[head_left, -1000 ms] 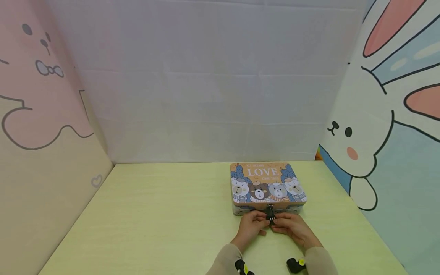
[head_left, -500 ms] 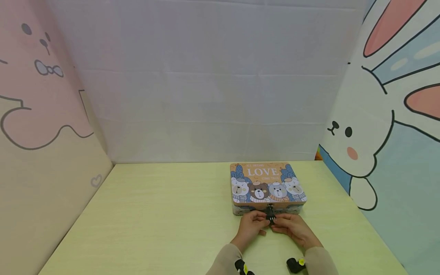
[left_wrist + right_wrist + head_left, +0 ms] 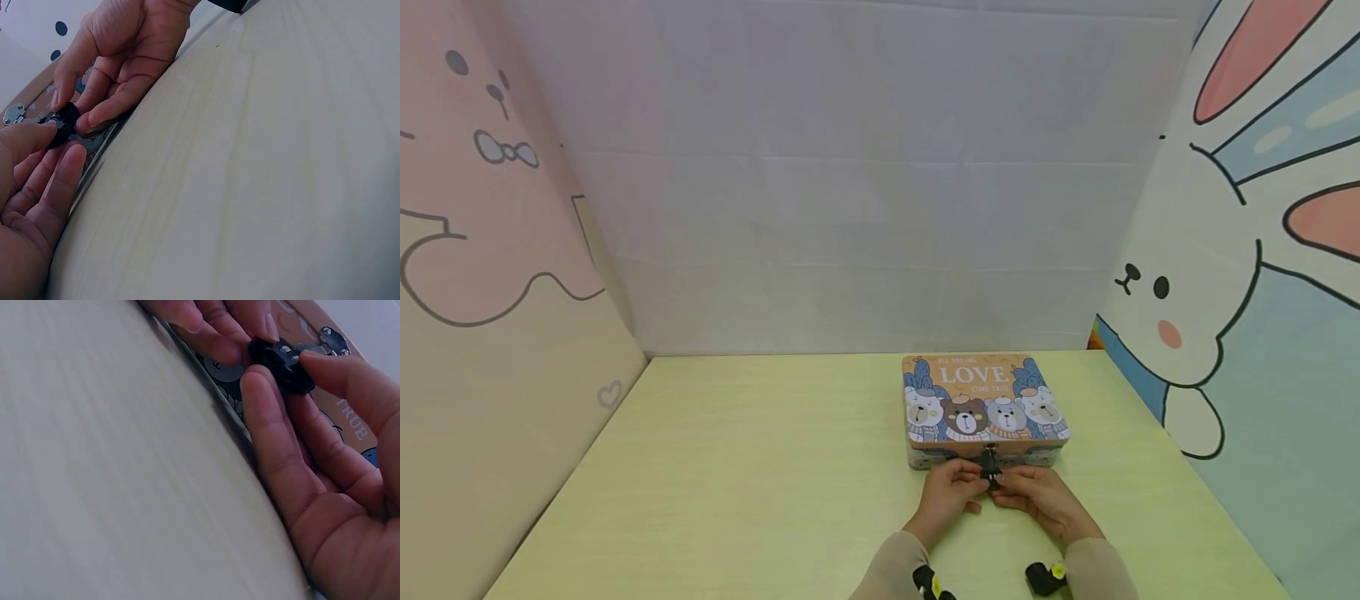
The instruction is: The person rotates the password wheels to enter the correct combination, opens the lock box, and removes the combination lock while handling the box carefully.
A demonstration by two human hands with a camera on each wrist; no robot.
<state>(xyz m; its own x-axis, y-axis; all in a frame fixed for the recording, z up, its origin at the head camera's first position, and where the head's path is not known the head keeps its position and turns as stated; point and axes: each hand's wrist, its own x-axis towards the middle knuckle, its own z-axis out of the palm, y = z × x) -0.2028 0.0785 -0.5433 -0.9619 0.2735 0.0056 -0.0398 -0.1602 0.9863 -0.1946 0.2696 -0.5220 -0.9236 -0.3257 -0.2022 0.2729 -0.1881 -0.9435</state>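
Note:
A tin box point(image 3: 977, 408) with a lid printed with bears and the word LOVE sits at the back right of the table. A small black padlock point(image 3: 991, 472) hangs at its front clasp point(image 3: 334, 341). From the left, my left hand point(image 3: 946, 498) pinches the padlock between thumb and fingers. My right hand point(image 3: 1043, 502) pinches it from the other side, thumb on the face that has small shiny bumps. In the left wrist view the lock body point(image 3: 64, 125) is partly covered by fingertips.
Pale wood-grain table point(image 3: 737, 475) stretches to the left of the box. A white sheet point(image 3: 865, 208) hangs behind it, and cartoon-printed panels stand at both sides, the rabbit panel point(image 3: 1210, 350) nearer the box. Black wrist gear point(image 3: 1045, 578) shows at the cuffs.
Both hands keep their places at the padlock. The white marks on its lower part, plain earlier, show less now. The box stays put.

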